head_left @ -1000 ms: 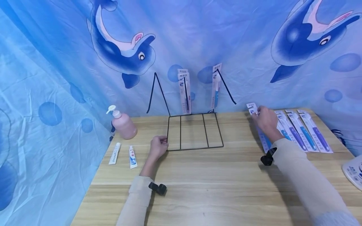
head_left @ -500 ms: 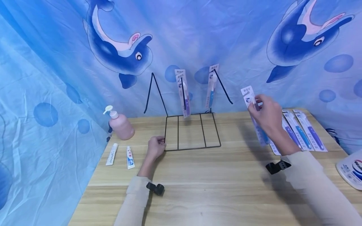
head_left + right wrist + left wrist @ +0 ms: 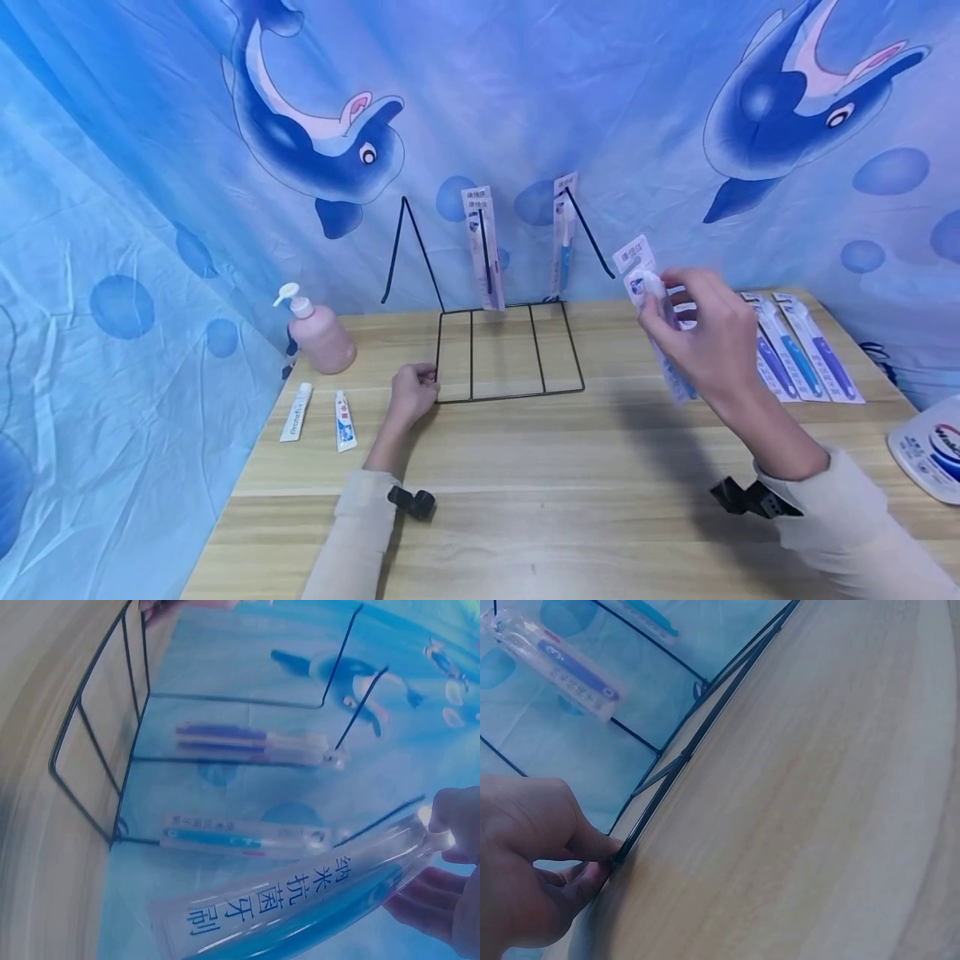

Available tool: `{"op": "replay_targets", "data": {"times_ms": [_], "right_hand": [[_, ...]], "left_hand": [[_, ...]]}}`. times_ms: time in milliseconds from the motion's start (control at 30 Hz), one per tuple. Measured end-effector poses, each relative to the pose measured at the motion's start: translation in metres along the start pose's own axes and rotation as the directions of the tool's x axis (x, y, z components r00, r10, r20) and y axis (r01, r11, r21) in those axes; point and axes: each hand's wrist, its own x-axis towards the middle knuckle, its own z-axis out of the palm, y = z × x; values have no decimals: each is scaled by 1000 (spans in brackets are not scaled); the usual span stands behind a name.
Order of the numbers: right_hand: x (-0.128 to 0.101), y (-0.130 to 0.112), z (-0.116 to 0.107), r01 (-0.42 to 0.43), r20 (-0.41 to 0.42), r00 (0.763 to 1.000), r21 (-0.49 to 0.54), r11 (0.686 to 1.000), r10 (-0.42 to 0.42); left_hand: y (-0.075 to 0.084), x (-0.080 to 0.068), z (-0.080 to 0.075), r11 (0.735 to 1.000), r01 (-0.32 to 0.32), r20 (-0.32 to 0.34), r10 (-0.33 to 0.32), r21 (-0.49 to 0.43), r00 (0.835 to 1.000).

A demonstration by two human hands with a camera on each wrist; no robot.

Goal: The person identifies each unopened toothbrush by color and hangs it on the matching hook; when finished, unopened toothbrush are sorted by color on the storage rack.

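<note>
My right hand (image 3: pixel 708 337) pinches a packaged toothbrush (image 3: pixel 634 254) between thumb and fingers, raised above the table right of a black wire display rack (image 3: pixel 472 358). In the right wrist view this toothbrush pack (image 3: pixel 292 904) has a blue handle and printed characters. My left hand (image 3: pixel 413 395) pinches the rack's base at its left side; the left wrist view shows thumb and finger of the left hand (image 3: pixel 536 859) on the wire corner. Overlapping toothbrush packs (image 3: pixel 474 258) hang on the middle hook. One blue-handled pack (image 3: pixel 566 246) hangs on the right hook. The left hook carries nothing.
Several packaged toothbrushes (image 3: pixel 820 348) lie in a row at the right. A white container (image 3: pixel 926 450) stands at the right edge. On the left are a pink pump bottle (image 3: pixel 322 337) and two small tubes (image 3: pixel 296 413). A blue dolphin curtain (image 3: pixel 637 100) hangs behind.
My right hand has lifted a toothbrush pack from the row on the table, and its top now leans towards the rack. The left hand keeps its hold on the rack.
</note>
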Motion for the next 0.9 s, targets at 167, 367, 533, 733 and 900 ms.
{"op": "replay_targets", "data": {"times_ms": [167, 367, 533, 733, 900], "right_hand": [[-6, -6, 3, 35, 13, 999, 17, 999, -35], [-9, -1, 15, 56, 64, 996, 16, 998, -57], [-4, 9, 37, 16, 85, 996, 32, 999, -19], [15, 27, 77, 8, 32, 999, 57, 998, -9], [36, 41, 107, 58, -34, 998, 84, 995, -55]], "left_hand": [[1, -1, 0, 1000, -3, -2, 3, -5, 1000], [1, -2, 0, 1000, 0, 3, 0, -17, 1000], [1, -2, -1, 1000, 6, 9, -6, -16, 1000], [2, -2, -2, 1000, 17, -2, -17, -22, 1000], [3, -3, -1, 1000, 4, -3, -4, -23, 1000]]}}
